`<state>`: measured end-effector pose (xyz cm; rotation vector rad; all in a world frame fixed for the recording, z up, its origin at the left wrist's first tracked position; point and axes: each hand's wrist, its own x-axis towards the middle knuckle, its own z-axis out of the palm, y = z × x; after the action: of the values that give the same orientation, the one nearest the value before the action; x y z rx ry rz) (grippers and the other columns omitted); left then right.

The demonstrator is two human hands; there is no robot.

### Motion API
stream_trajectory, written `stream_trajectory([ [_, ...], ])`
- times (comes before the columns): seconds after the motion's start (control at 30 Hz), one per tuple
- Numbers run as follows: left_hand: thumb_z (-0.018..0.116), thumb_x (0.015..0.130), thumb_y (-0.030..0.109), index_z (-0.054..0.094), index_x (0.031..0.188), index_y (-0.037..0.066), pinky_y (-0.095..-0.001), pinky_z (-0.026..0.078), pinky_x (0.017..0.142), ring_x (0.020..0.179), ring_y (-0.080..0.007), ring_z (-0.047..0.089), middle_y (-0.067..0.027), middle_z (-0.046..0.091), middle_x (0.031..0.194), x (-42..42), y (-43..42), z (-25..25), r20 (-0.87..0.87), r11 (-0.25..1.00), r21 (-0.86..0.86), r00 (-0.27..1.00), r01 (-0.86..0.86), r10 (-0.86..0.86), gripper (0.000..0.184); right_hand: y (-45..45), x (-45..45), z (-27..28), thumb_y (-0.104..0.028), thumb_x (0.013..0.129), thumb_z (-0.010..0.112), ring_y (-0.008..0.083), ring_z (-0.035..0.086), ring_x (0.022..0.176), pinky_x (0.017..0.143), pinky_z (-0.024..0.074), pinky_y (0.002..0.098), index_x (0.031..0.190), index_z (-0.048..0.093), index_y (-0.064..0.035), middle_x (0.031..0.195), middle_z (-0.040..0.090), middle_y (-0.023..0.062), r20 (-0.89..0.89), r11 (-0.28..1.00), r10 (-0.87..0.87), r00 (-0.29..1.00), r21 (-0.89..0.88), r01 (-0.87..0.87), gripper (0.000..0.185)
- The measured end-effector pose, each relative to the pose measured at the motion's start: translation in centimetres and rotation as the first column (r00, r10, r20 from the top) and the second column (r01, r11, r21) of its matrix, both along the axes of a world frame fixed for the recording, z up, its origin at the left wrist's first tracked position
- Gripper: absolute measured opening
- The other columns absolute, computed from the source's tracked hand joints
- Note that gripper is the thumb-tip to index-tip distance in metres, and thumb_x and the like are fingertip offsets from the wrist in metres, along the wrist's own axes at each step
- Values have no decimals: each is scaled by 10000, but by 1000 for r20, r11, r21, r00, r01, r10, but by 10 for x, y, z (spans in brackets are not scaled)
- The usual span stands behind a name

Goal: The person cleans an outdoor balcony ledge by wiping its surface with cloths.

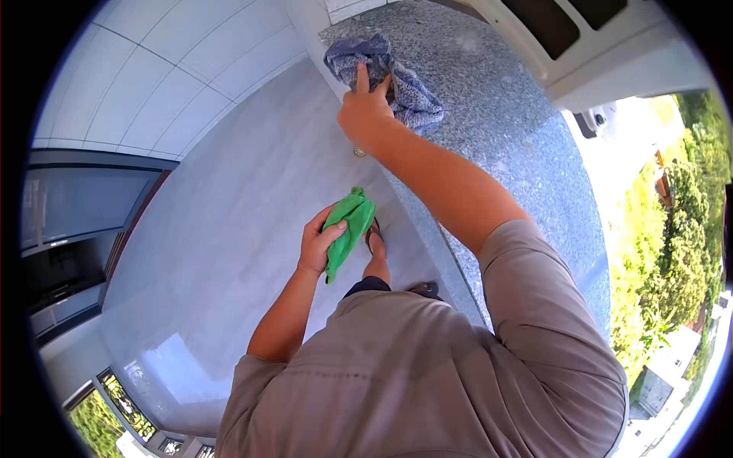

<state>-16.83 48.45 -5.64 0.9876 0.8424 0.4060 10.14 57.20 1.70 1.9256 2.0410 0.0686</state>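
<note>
A bunched green cloth (353, 225) is gripped in my left hand (317, 240), held out in front of my body above the floor. My right hand (366, 114) reaches forward to a crumpled blue-grey patterned cloth (416, 95) at the far end of the speckled granite ledge (504, 145). Its index finger is stretched out over the cloth and another finger is apart from it. The palm side is hidden, so whether the fingers pinch any fabric does not show.
White wall tiles (145, 84) are at the upper left, and a pale frame with dark openings (573, 61) at the upper right. A smooth grey floor (206, 221) lies left of the ledge. A round drain (360, 152) is below my right hand. Greenery (679, 252) shows outside.
</note>
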Motion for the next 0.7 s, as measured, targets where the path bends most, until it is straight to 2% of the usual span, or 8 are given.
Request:
stream_trajectory([
  [0.07,720,964,193,656,1417,-29,-306,528,981,1125,-168,680,-99,732,1258,-4,-24,-2,25,998,42,999,-38,37,508,-63,-8,1,-214,970,657,634,263,1542,1021,315,936,1100,804,-17,1264,652,227,-31,1000,15,999,25,-14,278],
  [0.13,716,956,239,673,1379,-16,-307,542,862,997,-170,686,-84,734,1152,-6,-49,-6,21,995,20,995,-96,96,496,-130,-13,-12,-248,924,706,651,277,1521,1039,282,938,1204,807,-54,1325,656,224,-86,998,47,995,50,-43,355],
  [0.2,715,954,268,688,1340,-6,-312,548,781,908,-171,685,-74,729,1073,-15,-77,-9,-17,985,-1,985,-170,170,474,-215,-19,0,-235,883,714,623,332,1514,1093,328,871,1115,807,-49,1305,669,203,-68,993,96,993,76,-91,312],
  [0.27,715,957,279,701,1298,0,-321,548,737,856,-172,677,-66,719,1023,-17,-95,-16,-72,973,-36,971,-230,227,440,-297,-18,-1,-209,871,708,551,434,1492,1143,401,755,1026,770,-45,1290,679,183,-262,951,160,952,301,-77,235],
  [0.33,735,955,274,709,1307,-6,-307,540,775,896,-154,667,-51,721,1037,-19,-107,-24,-67,975,-67,975,-214,210,451,-373,-26,4,-107,853,683,483,544,1436,1165,456,640,970,692,-37,1321,681,152,-462,894,137,876,438,91,136],
  [0.4,746,952,275,715,1302,-8,-300,534,794,910,-143,660,-41,719,1036,-14,-117,-21,-72,978,-63,978,-201,196,452,-446,-42,18,-73,829,702,428,581,1423,1173,472,576,1039,698,-42,1423,661,137,-520,896,39,854,396,200,212],
  [0.53,749,946,278,722,1281,-6,-301,533,811,905,-145,661,-39,715,1025,-10,-117,-14,-93,984,32,979,-178,180,441,-557,-64,33,-103,881,702,406,596,1412,1173,467,581,1216,702,-67,1475,639,155,-588,864,-182,788,287,414,336],
  [0.7,746,946,266,723,1289,-1,-312,533,854,943,-162,671,-55,728,1076,17,-82,-5,-64,987,62,986,-147,151,436,-571,-69,52,-230,876,790,423,399,1563,1283,314,586,1542,518,-48,1584,546,157,-591,827,-385,709,120,549,742],
])
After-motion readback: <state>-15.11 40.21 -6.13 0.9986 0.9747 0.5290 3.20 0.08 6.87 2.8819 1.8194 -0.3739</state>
